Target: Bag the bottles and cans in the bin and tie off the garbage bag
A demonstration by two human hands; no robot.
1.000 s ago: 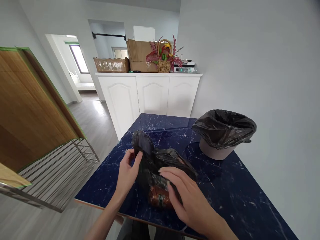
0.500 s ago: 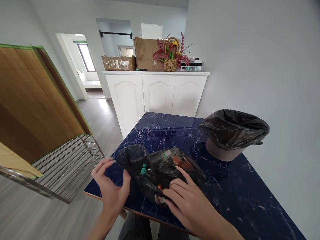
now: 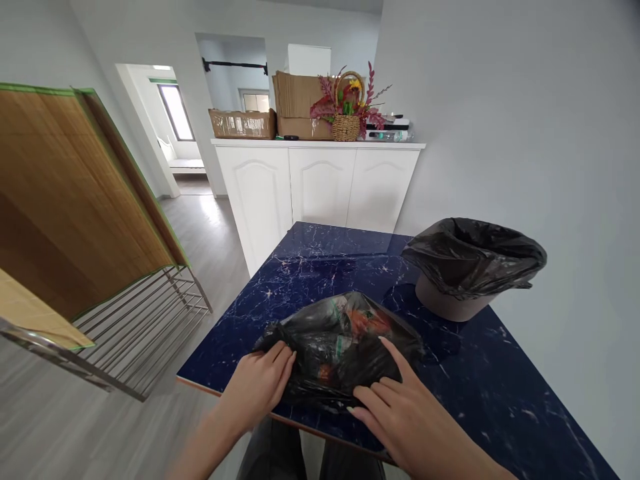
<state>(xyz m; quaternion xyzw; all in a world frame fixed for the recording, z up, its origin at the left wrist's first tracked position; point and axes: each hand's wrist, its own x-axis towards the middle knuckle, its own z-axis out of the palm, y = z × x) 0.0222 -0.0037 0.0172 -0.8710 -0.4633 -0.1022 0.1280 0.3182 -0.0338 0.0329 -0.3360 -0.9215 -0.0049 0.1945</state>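
Observation:
A filled black plastic bag (image 3: 320, 317) lies on the blue marbled table at its near edge. Through the thin film I make out an orange-red thing and a bottle with a green band, blurred by the plastic. My left hand (image 3: 263, 380) is closed on the gathered left end of the bag. My right hand (image 3: 395, 407) is at the bag's near right side, its thumb and lower fingers pinching the plastic while the index finger stretches out over the top.
A bin (image 3: 445, 300) lined with a black bag stands on the table (image 3: 325, 237) at the right, near the wall. Behind is a white cabinet (image 3: 323, 180) with cardboard boxes (image 3: 295, 100) and a flower basket (image 3: 345, 127). A metal rack (image 3: 155, 313) stands at the left.
My left hand has gone from open beside the bag to closed on its left end. The bag's left part is folded down, covering the green caps. My right hand has shifted slightly right.

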